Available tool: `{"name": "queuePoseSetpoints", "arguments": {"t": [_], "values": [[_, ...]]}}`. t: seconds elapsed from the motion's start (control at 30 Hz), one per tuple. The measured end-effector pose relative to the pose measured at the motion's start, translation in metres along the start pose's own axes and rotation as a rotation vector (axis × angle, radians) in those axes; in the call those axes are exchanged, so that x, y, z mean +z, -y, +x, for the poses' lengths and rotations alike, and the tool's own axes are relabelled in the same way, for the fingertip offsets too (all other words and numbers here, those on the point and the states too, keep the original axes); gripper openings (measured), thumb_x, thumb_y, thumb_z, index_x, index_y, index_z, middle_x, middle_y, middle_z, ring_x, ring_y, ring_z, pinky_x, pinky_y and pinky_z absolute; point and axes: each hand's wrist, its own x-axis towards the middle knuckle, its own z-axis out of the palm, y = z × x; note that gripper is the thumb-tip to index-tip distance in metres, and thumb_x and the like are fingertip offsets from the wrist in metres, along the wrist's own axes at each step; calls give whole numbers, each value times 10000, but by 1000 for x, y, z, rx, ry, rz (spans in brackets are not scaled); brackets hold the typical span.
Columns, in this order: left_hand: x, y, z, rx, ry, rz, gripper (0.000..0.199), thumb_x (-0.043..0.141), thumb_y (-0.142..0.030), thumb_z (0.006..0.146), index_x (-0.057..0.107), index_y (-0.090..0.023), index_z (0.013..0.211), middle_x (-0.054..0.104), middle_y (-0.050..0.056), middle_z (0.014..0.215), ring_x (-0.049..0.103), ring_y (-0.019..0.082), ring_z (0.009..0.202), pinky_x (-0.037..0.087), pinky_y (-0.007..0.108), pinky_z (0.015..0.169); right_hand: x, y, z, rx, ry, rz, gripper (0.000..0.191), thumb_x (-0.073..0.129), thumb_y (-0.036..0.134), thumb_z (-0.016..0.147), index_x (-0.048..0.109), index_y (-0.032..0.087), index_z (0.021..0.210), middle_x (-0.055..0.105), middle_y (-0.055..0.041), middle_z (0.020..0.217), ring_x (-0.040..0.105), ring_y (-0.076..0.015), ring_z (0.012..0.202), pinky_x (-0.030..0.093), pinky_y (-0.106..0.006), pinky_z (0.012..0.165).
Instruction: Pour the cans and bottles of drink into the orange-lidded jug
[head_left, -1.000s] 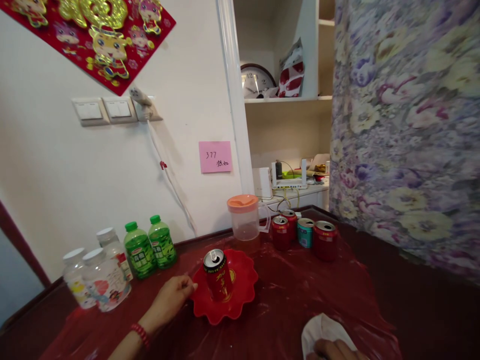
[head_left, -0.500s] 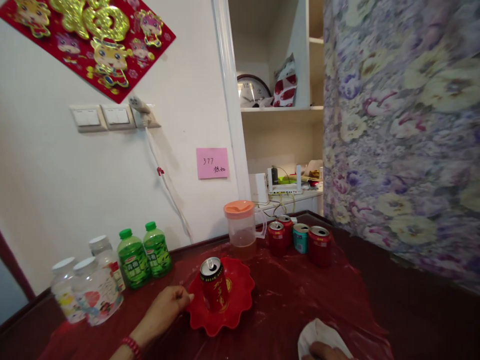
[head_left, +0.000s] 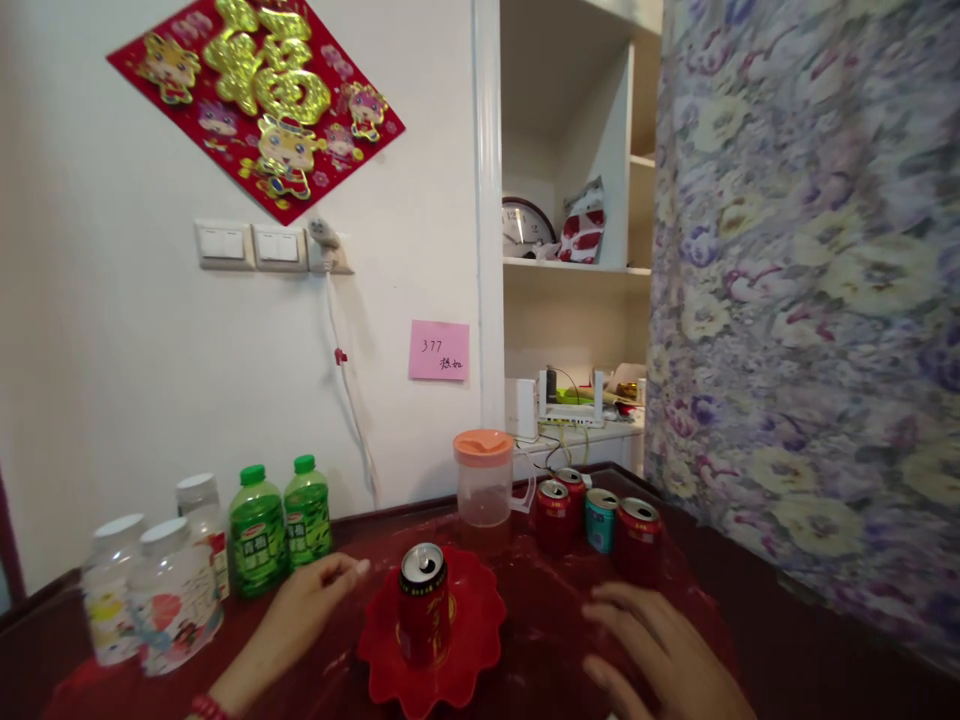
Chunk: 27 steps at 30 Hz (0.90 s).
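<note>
My left hand (head_left: 315, 600), with a red beaded bracelet (head_left: 208, 707) at its wrist, hovers just left of a red scalloped plate (head_left: 474, 640). Its fingers are loosely bent, with nothing visible in them, and a small gap parts them from the rim. On the plate stands an upright red drink can (head_left: 424, 620) with a black band and an opened top. Over the table to the right, my right hand (head_left: 660, 650) is open, fingers spread and palm down. Whatever lies beneath that palm is mostly hidden; a pale sliver shows at the bottom edge.
Clear jars (head_left: 176, 610) and two green bottles (head_left: 259, 540) stand at the left. Behind the plate is a pitcher (head_left: 484, 490) with an orange lid, beside several cans (head_left: 555, 515). A floral curtain (head_left: 802, 300) hangs at the right; shelves hold a router (head_left: 571, 412).
My left hand has drawn back from the plate's rim. My right hand has let go of the white cloth and spread its fingers, coming further into view. The camera has tilted up.
</note>
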Motion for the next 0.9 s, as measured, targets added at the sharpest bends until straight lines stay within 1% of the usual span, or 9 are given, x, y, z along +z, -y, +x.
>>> {"name": "queuePoseSetpoints", "arguments": {"t": [0.07, 0.17, 0.23, 0.3, 0.4, 0.5, 0.6, 0.73, 0.9], "values": [[-6, -11, 0, -62, -71, -161, 594, 684, -769, 575, 695, -188, 698, 675, 22, 692, 598, 233, 701, 458, 287, 649, 9, -5, 32, 133, 27, 137, 298, 464, 427, 1037, 651, 261, 1197, 665, -70, 1220, 650, -193, 1109, 562, -281, 894], [-12, -24, -2, -121, -202, -323, 651, 753, -765, 487, 720, -182, 775, 704, 32, 746, 622, 240, 729, 486, 291, 633, 40, -17, 74, 355, 93, 260, 412, 397, 481, 1017, 621, 210, 1232, 631, -96, 1275, 587, -230, 1189, 500, -358, 998], [-14, -29, -5, -120, -285, -393, 679, 781, -753, 471, 737, -172, 819, 722, 49, 798, 637, 244, 768, 502, 291, 642, 64, -31, 98, 407, 105, 236, 482, 396, 469, 993, 589, 148, 1297, 605, -145, 1320, 552, -275, 1236, 439, -429, 1065], [-13, -34, -8, -123, -347, -458, 700, 798, -744, 471, 748, -163, 858, 732, 63, 824, 647, 245, 782, 516, 294, 643, 88, -46, 119, 455, 113, 207, 523, 431, 422, 972, 547, 87, 1357, 583, -189, 1347, 533, -310, 1258, 416, -467, 1075], [-12, -40, -13, -110, -404, -544, 710, 814, -737, 468, 751, -159, 874, 739, 71, 828, 658, 242, 771, 531, 297, 636, 117, -62, 140, 514, 133, 176, 509, 475, 364, 984, 517, 62, 1392, 569, -216, 1358, 528, -340, 1263, 407, -520, 1065], [-11, -47, -16, -83, -424, -589, 679, 823, -726, 477, 746, -161, 846, 735, 64, 814, 657, 232, 764, 533, 290, 643, 138, -68, 147, 566, 130, 168, 420, 535, 343, 1007, 545, 113, 1359, 605, -170, 1298, 552, -317, 1229, 398, -553, 1063], [-11, -51, -18, -76, -430, -624, 654, 833, -703, 489, 740, -157, 838, 726, 57, 800, 649, 223, 757, 526, 282, 641, 150, -67, 145, 584, 82, 202, 369, 565, 371, 1017, 573, 148, 1311, 614, -124, 1259, 559, -295, 1205, 391, -552, 1068], [-12, -54, -20, -69, -431, -659, 622, 836, -668, 513, 732, -153, 846, 719, 56, 798, 645, 216, 745, 518, 282, 636, 158, -68, 138, 594, -14, 312, 358, 560, 432, 1023, 597, 153, 1245, 614, -107, 1235, 570, -266, 1170, 424, -497, 1045], [-13, -58, -22, -57, -410, -678, 570, 818, -635, 556, 724, -154, 846, 701, 45, 776, 630, 209, 745, 506, 286, 656, 170, -69, 136, 705, -103, 487, 333, 572, 481, 1015, 637, 157, 1059, 647, -56, 1019, 626, -216, 963, 501, -430, 914]]}}
